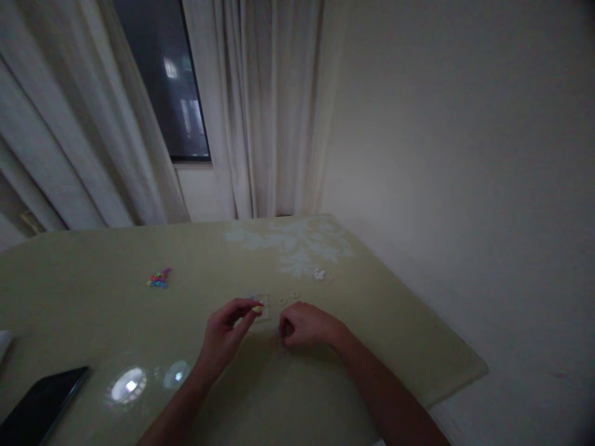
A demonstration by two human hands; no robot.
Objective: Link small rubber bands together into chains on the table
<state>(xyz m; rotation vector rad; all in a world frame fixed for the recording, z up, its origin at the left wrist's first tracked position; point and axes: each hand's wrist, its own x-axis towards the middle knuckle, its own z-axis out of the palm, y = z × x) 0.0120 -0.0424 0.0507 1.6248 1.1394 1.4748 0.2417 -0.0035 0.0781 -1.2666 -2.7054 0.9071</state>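
Between the thumb and fingertips of my left hand (227, 328) is a small yellow piece (257, 309), too small to name more closely. Just behind those fingertips, a small clear plastic piece (264, 314) lies on the table, partly covered by the hand. My right hand (304, 325) is closed, its fingers curled down near the tabletop; whatever they pinch, if anything, is hidden. Beyond its knuckles lie a small pale ring-like piece (282, 301) and another pale bit (294, 295).
Small multicoloured pieces (158, 279) are heaped on the green table (102, 310) at left. A little white cluster (319, 274) sits behind my right hand. A dark flat device (44, 399) lies at lower left. Curtains (260, 111) and a wall (455, 136) border the table.
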